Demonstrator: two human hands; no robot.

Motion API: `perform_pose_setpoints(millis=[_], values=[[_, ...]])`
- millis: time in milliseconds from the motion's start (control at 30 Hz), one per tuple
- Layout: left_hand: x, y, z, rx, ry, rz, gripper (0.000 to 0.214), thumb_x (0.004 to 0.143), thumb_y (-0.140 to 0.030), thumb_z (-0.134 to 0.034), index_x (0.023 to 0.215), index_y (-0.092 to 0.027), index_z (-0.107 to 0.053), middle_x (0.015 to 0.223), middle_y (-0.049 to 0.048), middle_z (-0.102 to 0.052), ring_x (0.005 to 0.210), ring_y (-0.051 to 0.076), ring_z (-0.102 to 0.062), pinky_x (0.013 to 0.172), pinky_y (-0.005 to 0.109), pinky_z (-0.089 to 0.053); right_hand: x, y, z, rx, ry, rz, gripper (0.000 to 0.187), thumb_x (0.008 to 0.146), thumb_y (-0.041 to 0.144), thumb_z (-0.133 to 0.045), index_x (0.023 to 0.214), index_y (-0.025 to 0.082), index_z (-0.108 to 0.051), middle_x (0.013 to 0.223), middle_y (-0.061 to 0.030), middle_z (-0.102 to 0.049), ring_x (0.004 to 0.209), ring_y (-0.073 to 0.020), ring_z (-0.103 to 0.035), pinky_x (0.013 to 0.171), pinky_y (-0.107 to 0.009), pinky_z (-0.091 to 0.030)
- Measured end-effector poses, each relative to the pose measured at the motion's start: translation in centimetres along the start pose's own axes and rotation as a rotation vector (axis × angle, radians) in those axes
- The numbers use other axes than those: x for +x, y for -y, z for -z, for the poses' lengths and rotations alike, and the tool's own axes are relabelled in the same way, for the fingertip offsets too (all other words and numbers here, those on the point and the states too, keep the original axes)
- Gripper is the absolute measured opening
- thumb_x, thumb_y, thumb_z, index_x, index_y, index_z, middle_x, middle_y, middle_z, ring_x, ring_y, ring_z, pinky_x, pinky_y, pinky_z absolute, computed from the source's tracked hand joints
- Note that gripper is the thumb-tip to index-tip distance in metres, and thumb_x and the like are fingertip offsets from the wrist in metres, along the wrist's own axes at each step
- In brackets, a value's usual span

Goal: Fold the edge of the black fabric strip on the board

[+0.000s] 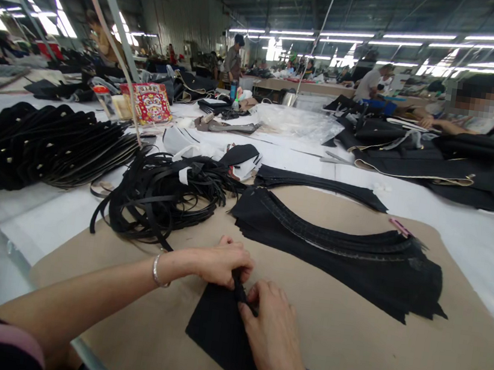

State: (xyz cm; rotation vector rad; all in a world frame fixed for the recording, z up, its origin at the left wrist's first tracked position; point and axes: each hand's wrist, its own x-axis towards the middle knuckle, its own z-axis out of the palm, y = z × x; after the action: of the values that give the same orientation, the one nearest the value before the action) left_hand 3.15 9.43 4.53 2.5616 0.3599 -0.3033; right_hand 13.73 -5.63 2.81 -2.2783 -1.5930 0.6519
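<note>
Fingers (245,265) of the left hand (223,262) and the right hand (271,328) are pinched narrow on a black strip (239,291), which runs between the two sets of fingertips. The white table (472,239) carries a brown board (344,343). On the board lie a stack of curved black pieces (338,251) and, at its left edge, a tangle of black straps (159,194). A flat black panel (213,332) lies under both hands, the strip at its upper edge. A bracelet (156,269) circles the left wrist.

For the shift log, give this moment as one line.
left hand, right hand: pinching narrow black strip | under: flat black fabric piece | on: brown cardboard sheet
</note>
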Motion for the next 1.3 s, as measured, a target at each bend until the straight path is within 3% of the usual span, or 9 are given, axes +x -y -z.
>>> perform_pose_setpoints(millis=[100, 200, 433, 733, 967, 1300], values=[[-0.3, 0.2, -0.2, -0.019, -0.001, -0.026, 0.027, 0.071, -0.009, -0.070, 0.094, -0.022, -0.067, 0.083, -0.0043, -0.067, 0.093, 0.019, -0.056, 0.093, 0.039, -0.028, 0.1, 0.0, -0.1, 0.022, 0.012, 0.000, 0.012, 0.084, 0.013, -0.059, 0.093, 0.021, -0.058, 0.091, -0.0033, -0.064, 0.094, -0.0263, -0.057, 0.079, -0.040, -0.033], [-0.5, 0.5, -0.4, -0.010, -0.020, -0.065, 0.022, 0.074, -0.008, -0.069, 0.088, -0.025, -0.072, 0.086, -0.0033, -0.069, 0.098, 0.020, -0.055, 0.097, 0.041, -0.025, 0.1, -0.1, -0.1, 0.031, 0.021, -0.001, 0.020, 0.084, 0.012, -0.058, 0.102, 0.021, -0.057, 0.091, -0.0042, -0.065, 0.094, -0.0270, -0.057, 0.080, -0.041, -0.034], [-1.1, 1.0, -0.9, 0.026, -0.127, -0.147, 0.021, 0.079, -0.006, -0.066, 0.083, -0.025, -0.074, 0.086, -0.0025, -0.069, 0.099, 0.019, -0.056, 0.104, 0.044, -0.017, -0.3, -0.4, -0.8, 0.099, 0.007, 0.044, 0.011, 0.086, 0.011, -0.053, 0.087, 0.020, -0.058, 0.090, -0.0048, -0.063, 0.090, -0.0245, -0.058, 0.076, -0.035, -0.039], [-1.7, 1.3, -1.8, 0.104, -0.265, -0.258, 0.022, 0.086, -0.006, -0.059, 0.091, -0.023, -0.073, 0.089, 0.0004, -0.067, 0.095, 0.017, -0.055, 0.096, 0.035, -0.032, -0.7, -1.2, -2.1, 0.145, -0.073, 0.120, 0.014, 0.091, 0.011, -0.047, 0.094, 0.021, -0.056, 0.093, -0.0048, -0.059, 0.088, -0.0235, -0.057, 0.077, -0.038, -0.043], [-2.0, 1.7, -1.9, 0.163, -0.286, -0.335, 0.032, 0.088, -0.003, -0.047, 0.102, -0.021, -0.070, 0.094, 0.0044, -0.066, 0.092, 0.018, -0.054, 0.086, 0.031, -0.042, -0.6, -1.9, -3.2, 0.250, -0.171, 0.248, 0.025, 0.090, 0.005, -0.041, 0.100, 0.019, -0.059, 0.096, -0.0069, -0.059, 0.093, -0.0236, -0.055, 0.083, -0.041, -0.045], [-2.3, 1.9, -1.6, 0.253, -0.264, -0.384, 0.033, 0.091, -0.004, -0.040, 0.101, -0.020, -0.068, 0.090, 0.0048, -0.068, 0.090, 0.019, -0.055, 0.085, 0.031, -0.042, -0.8, -2.6, -4.3, 0.239, -0.246, 0.318, 0.029, 0.093, 0.006, -0.038, 0.106, 0.020, -0.061, 0.097, -0.0071, -0.059, 0.091, -0.0212, -0.056, 0.081, -0.037, -0.049]])
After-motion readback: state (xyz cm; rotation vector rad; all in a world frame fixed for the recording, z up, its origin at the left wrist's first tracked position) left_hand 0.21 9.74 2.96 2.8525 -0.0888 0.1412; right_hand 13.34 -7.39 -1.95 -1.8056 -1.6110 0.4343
